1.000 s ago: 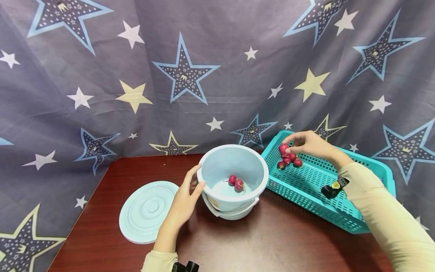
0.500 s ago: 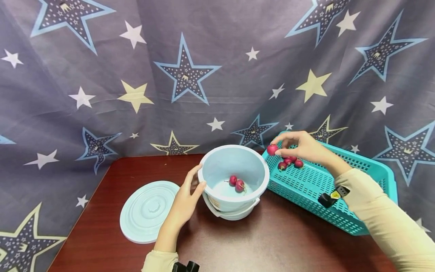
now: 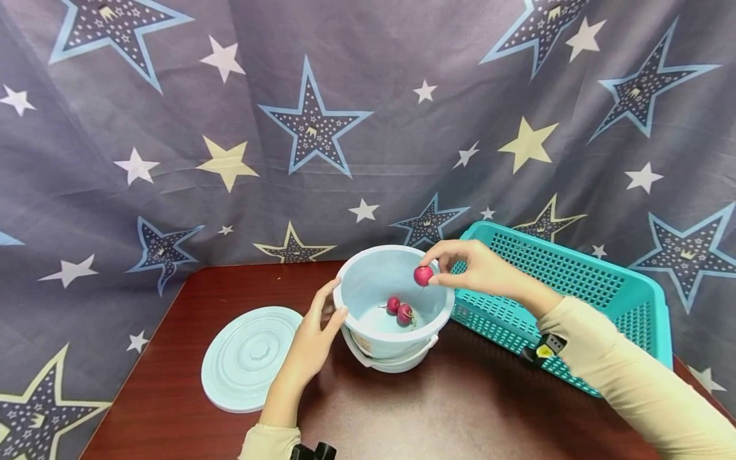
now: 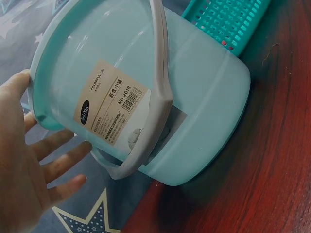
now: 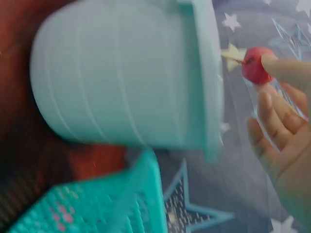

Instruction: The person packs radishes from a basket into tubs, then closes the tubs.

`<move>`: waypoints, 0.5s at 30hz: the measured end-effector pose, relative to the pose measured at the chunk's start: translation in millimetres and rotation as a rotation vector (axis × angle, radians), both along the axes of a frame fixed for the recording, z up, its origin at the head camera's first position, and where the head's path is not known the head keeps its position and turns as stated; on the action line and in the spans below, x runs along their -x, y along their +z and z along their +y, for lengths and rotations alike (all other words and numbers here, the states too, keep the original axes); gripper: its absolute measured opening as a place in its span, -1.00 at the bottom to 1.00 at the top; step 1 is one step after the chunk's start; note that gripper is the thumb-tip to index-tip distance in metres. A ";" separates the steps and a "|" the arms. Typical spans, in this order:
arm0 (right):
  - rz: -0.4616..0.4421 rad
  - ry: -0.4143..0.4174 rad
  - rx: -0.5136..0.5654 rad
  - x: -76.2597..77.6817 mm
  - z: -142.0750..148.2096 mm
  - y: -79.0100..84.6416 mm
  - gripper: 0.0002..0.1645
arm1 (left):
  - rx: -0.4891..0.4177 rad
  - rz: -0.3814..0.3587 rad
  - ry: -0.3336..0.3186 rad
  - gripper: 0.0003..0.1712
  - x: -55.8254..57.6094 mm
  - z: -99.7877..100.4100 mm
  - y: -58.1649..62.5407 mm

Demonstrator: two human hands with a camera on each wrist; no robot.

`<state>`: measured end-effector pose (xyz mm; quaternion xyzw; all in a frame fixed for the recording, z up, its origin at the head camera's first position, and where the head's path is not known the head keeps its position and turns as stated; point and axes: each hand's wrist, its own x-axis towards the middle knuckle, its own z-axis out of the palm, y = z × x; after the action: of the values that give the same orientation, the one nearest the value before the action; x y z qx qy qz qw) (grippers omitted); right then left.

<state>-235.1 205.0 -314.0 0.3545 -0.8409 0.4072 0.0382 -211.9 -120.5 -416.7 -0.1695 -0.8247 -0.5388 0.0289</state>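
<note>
i'm pinching a radish [image 3: 423,276] in the right hand [image 3: 474,267] over the bucket [image 3: 368,279], relaxed left hand [image 3: 310,338] touching the rim [image 3: 397,335]; if i'm releasing early, it's maybe clipping that and bouncing out.

"What hangs at the back?"
"A grey-purple fabric curtain [image 3: 391,57], printed with white, yellow and blue-edged stars."
"And in front of it?"
"A glossy red-brown tabletop [image 3: 437,409], with a round pale-blue plastic lid [image 3: 248,359] lying flat."

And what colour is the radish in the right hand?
Pinkish red; the radish shows best in the head view.
</note>
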 end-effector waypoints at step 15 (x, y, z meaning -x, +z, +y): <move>-0.003 0.072 -0.047 -17.6 -46.6 -19.2 -0.73 | -0.020 -0.033 0.001 -0.39 -2.5 2.3 5.8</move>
<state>-217.4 158.4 -333.2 0.3846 -0.8371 0.3889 0.0139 -209.4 -118.2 -410.9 -0.1598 -0.8198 -0.5496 0.0174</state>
